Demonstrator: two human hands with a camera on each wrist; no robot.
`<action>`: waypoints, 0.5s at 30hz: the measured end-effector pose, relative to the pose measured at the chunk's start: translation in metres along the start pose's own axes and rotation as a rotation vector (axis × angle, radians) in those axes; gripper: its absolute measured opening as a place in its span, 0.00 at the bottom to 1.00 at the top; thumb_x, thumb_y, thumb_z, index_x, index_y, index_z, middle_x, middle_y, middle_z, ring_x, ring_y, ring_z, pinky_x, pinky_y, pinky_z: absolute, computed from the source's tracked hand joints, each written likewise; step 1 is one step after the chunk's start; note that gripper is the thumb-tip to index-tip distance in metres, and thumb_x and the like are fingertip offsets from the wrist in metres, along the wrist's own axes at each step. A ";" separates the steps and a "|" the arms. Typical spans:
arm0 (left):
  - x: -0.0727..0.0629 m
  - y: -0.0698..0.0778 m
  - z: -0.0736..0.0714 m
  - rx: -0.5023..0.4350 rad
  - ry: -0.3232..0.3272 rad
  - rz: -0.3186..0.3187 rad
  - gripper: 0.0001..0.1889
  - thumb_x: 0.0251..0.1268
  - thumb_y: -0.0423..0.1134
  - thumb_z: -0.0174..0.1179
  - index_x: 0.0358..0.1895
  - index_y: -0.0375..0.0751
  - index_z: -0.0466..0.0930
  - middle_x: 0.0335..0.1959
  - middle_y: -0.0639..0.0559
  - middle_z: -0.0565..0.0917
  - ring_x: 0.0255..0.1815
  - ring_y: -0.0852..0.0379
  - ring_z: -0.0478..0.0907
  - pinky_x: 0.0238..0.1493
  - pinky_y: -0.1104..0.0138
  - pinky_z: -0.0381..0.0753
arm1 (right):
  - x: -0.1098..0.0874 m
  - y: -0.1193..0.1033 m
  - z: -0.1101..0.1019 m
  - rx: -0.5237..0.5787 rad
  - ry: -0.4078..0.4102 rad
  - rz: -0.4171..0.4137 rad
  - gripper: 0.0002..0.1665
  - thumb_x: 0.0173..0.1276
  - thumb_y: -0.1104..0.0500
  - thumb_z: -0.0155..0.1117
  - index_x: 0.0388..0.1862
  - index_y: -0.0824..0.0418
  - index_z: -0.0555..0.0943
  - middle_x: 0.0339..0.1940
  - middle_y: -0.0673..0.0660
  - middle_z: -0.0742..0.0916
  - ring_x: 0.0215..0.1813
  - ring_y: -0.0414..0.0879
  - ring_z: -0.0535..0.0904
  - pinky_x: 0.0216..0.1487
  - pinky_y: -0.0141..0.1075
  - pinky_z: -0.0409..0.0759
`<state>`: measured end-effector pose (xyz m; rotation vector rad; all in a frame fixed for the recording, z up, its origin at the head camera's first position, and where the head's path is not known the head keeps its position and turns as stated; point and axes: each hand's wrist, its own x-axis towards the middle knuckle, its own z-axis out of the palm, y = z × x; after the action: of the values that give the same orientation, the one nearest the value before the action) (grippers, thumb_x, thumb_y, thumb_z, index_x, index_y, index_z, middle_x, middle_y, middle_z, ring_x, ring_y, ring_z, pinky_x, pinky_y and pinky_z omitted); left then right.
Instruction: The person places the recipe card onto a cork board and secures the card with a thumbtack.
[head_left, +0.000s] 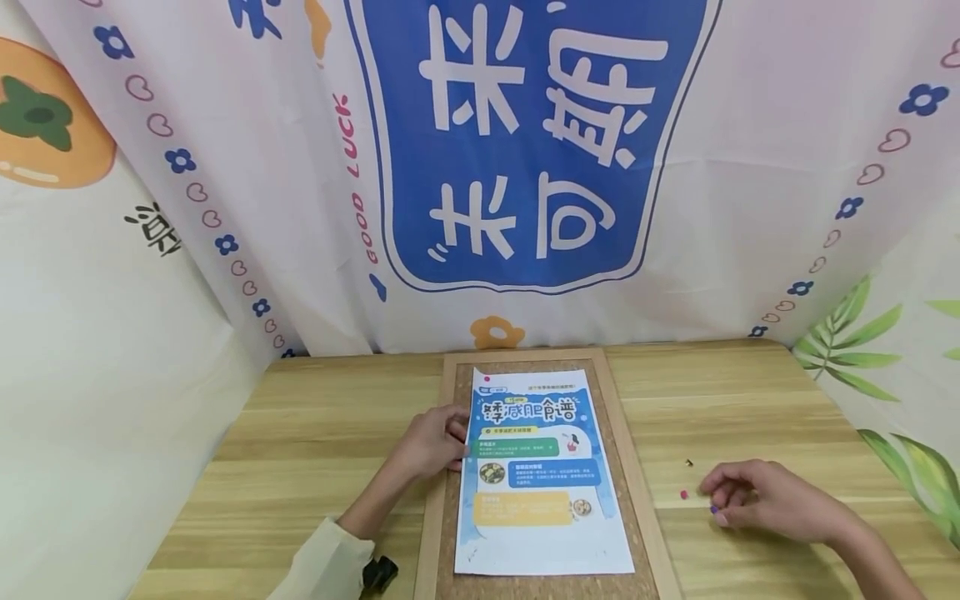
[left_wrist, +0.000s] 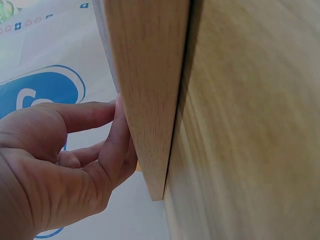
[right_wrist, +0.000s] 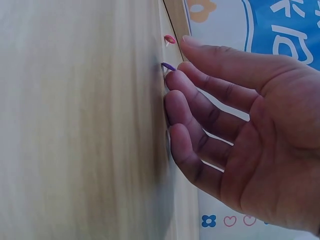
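A printed paper sheet [head_left: 547, 550] lies on a cork board [head_left: 495, 587] with a wooden frame [left_wrist: 147, 100]. One pink thumbtack [head_left: 487, 379] sits in the sheet's upper left corner. My left hand [head_left: 435, 440] is at the sheet's left edge, with thumb and index fingertips together on it, seen close over the frame in the left wrist view. To the right of the board, my right hand [head_left: 780, 504] hovers low with bent fingers, thumb apart from them. A purple thumbtack [right_wrist: 168, 66] is right at its index fingertip. Another pink thumbtack [right_wrist: 170, 39] lies beside it.
A small gold-coloured thumbtack [head_left: 689, 462] lies on the wooden table [head_left: 337, 392], just beyond the right hand. Behind the table's far edge hangs a printed curtain [head_left: 720, 250]. A black device [head_left: 378, 573] is on the left wrist, by a pale sleeve [head_left: 326, 558].
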<state>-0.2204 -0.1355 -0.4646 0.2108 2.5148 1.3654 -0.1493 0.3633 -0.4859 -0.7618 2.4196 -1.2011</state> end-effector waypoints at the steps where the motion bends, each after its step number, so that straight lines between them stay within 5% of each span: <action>1: 0.000 0.000 0.000 0.001 0.001 -0.002 0.28 0.64 0.21 0.67 0.69 0.32 0.79 0.39 0.42 0.84 0.33 0.54 0.85 0.31 0.63 0.92 | 0.001 0.000 0.001 0.005 -0.001 -0.003 0.13 0.73 0.64 0.73 0.53 0.66 0.84 0.39 0.49 0.88 0.40 0.34 0.83 0.37 0.30 0.85; 15: 0.000 0.003 0.001 0.009 0.013 -0.016 0.29 0.65 0.20 0.67 0.70 0.32 0.78 0.39 0.42 0.83 0.34 0.53 0.84 0.31 0.64 0.92 | 0.003 -0.004 0.002 -0.017 -0.004 0.052 0.11 0.73 0.63 0.72 0.51 0.65 0.84 0.38 0.48 0.87 0.39 0.34 0.82 0.36 0.30 0.84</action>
<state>-0.2203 -0.1332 -0.4627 0.1838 2.5283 1.3532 -0.1499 0.3583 -0.4841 -0.7008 2.4341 -1.1592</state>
